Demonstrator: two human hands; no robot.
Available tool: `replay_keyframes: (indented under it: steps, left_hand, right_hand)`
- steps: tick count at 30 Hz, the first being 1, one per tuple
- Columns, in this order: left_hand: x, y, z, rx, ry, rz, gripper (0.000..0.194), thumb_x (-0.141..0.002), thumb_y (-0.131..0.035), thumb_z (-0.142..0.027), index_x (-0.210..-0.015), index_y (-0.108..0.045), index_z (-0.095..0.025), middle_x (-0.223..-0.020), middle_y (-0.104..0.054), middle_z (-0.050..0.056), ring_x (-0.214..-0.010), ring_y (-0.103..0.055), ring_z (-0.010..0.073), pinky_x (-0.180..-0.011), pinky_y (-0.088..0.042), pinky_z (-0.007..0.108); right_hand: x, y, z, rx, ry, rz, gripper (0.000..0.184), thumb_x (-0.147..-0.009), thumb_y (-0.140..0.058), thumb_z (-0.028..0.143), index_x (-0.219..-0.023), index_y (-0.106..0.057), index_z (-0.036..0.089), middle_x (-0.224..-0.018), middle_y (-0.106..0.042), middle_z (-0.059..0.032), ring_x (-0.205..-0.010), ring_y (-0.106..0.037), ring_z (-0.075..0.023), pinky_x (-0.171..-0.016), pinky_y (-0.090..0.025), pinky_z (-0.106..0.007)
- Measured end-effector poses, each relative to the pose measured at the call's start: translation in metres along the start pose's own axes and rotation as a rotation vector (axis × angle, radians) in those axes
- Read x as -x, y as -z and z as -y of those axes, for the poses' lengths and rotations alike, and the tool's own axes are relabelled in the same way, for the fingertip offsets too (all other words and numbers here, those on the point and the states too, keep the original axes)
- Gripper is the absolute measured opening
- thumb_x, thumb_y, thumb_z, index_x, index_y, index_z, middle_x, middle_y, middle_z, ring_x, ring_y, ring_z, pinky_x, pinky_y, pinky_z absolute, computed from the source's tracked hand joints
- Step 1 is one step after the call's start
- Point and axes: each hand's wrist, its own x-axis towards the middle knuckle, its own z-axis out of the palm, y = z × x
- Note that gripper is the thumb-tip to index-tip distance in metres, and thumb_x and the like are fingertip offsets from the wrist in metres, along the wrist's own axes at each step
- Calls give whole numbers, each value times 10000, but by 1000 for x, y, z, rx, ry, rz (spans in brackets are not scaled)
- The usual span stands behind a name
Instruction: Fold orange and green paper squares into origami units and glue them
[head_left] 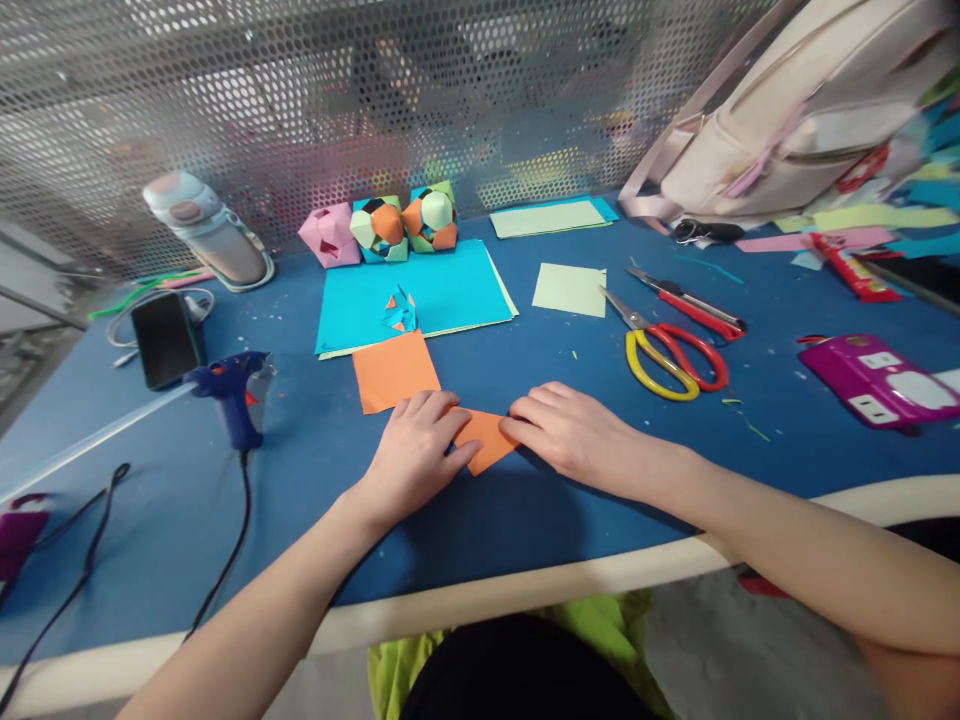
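A small folded piece of orange paper [484, 440] lies on the blue table between my hands. My left hand [420, 450] grips its left end, with the thumb at the near edge and the fingers curled over the far side. At the right corner, the fingertips of my right hand [566, 435] are closed on the paper. Just beyond my left hand rests a flat orange square sheet [396, 371]. Behind it, a small blue and orange folded paper unit [401, 309] sits on a stack of blue sheets [450, 290].
Scissors [671, 355], a box cutter [694, 305] and a pale green square [568, 290] lie to the right. A glue gun [238, 390], phone [165, 340] and bottle [206, 230] are left. Folded paper balls [330, 236], a backpack [795, 130] and a perforated metal panel [375, 90] stand behind.
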Motion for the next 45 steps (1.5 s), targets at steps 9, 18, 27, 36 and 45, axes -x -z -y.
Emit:
replay_keyframes:
  steps: [9,18,27,36,45]
  left_hand:
    - [0,-1,-9,-34,11,-48,175,-827,-585,-270,-937,-645,-148,-1077,-613,142,-1005,-552,285,-832,-470,440]
    - [-2,-6,-18,-23,-82,-60,166,-889,-444,-163,-896,-602,-111,-936,-629,128,-913,-588,240,-796,-489,375]
    - [6,-1,-18,-293,-2,28,216,-869,-520,-321,-829,-580,-117,-790,-582,109,-767,-582,247,-679,-511,372]
    - [1,17,-18,-321,167,113,310,-907,-432,-373,-850,-602,-119,-787,-610,117,-777,-593,277,-702,-462,399]
    - [-1,22,-2,20,254,-101,281,-918,-366,-217,-1080,-572,-114,-1000,-634,133,-957,-596,263,-847,-469,409]
  right_hand:
    - [5,17,0,-72,-73,92,247,-819,-461,49,-979,-634,122,-901,-602,-114,-796,-492,-225,-689,-360,-351]
    - [-10,-13,20,-295,-70,-166,382,-812,-400,45,-1172,-526,35,-1096,-615,-182,-963,-519,-266,-749,-471,-403]
    - [2,-3,25,28,-66,-5,265,-835,-421,45,-990,-632,5,-942,-651,-196,-779,-562,-254,-684,-482,-366]
    - [6,11,23,85,-247,67,165,-790,-501,75,-709,-639,115,-621,-598,-101,-611,-534,-220,-502,-378,-315]
    - [-7,-3,13,-271,-192,-183,301,-842,-520,244,-1077,-629,91,-1170,-626,-153,-1056,-566,-294,-824,-476,-428]
